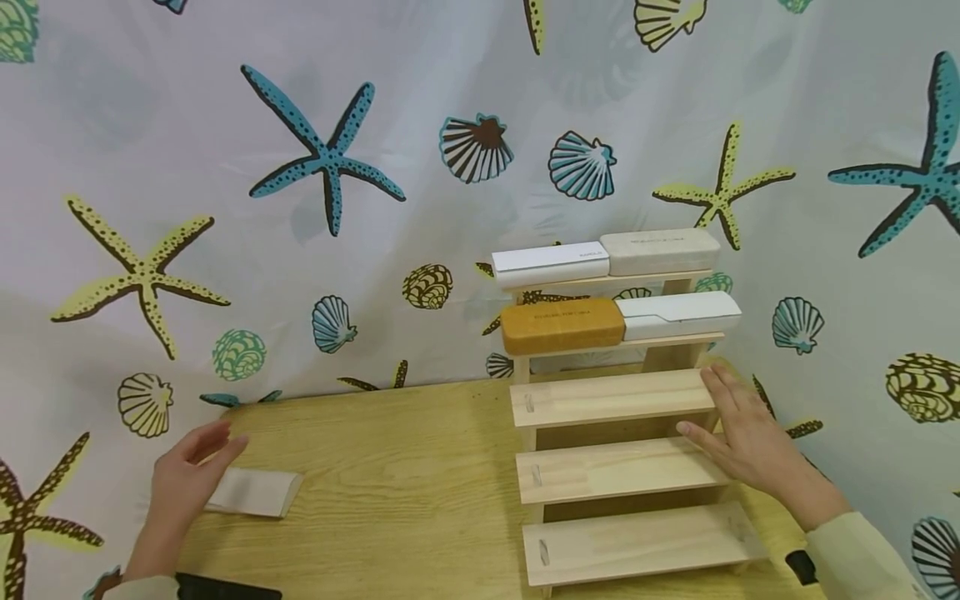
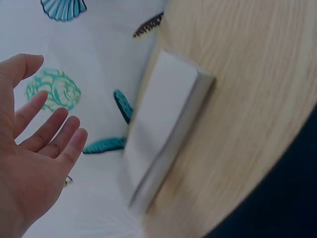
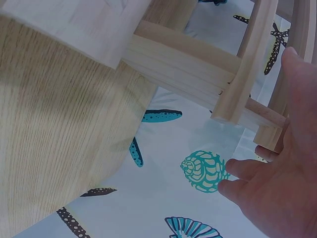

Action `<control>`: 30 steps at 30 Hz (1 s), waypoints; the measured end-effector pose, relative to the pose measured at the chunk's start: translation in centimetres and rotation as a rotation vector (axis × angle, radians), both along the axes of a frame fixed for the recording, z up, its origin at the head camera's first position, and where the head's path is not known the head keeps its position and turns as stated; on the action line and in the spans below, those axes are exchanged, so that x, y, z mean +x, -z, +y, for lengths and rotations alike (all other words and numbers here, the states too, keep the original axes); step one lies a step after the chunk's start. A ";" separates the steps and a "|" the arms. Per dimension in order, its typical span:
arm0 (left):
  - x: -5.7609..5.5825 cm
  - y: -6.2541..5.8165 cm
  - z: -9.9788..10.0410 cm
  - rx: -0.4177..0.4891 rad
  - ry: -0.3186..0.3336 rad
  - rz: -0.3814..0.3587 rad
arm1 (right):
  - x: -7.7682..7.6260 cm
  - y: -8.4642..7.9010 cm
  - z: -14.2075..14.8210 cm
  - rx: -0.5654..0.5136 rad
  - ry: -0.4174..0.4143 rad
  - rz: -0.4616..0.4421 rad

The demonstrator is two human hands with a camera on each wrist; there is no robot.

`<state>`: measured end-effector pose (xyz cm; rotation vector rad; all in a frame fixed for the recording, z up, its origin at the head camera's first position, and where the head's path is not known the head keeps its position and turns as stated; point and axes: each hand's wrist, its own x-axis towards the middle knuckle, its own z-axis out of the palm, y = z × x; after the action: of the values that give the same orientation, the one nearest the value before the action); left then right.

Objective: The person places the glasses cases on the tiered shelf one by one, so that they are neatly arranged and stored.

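Observation:
A pale grey-white case [image 1: 253, 492] [image 2: 163, 129] lies on the wooden table [image 1: 397, 500] at the left edge. My left hand [image 1: 183, 479] [image 2: 34, 148] hovers just left of it with fingers spread, holding nothing. A stepped wooden rack [image 1: 615, 467] stands at the right. Its two upper steps carry a white case [image 1: 551, 264], a beige case [image 1: 660, 251], an orange-brown case [image 1: 561, 326] and a white-grey case [image 1: 678, 313]. My right hand [image 1: 738, 433] [image 3: 277, 188] is open beside the rack's right end, fingers near the third step.
A curtain [image 1: 300, 208] printed with starfish and shells hangs behind and around the table. The three lower steps of the rack hold no cases. A dark object [image 1: 225, 587] sits at the table's near left edge.

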<state>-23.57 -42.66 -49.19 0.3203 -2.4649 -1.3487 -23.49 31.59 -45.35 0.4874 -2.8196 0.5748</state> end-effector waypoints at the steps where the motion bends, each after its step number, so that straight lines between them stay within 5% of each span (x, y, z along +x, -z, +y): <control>1: 0.1 0.2 -0.3 0.003 -0.012 -0.016 | 0.0 0.0 0.0 -0.002 0.000 0.000; 15: 0.2 2.0 -2.9 -0.039 -0.120 -0.308 | -0.1 -0.2 0.0 0.023 0.016 -0.009; 25: 0.1 3.5 -4.5 0.016 -0.118 -0.369 | -0.3 -0.1 -0.1 0.022 0.012 -0.010; 30: 0.1 3.7 -4.6 -0.039 -0.137 -0.354 | -0.1 -0.1 0.0 0.018 0.008 -0.007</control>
<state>-23.46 -47.21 -52.90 0.7626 -2.6851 -1.2767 -23.61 31.58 -45.21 0.4781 -2.8344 0.5514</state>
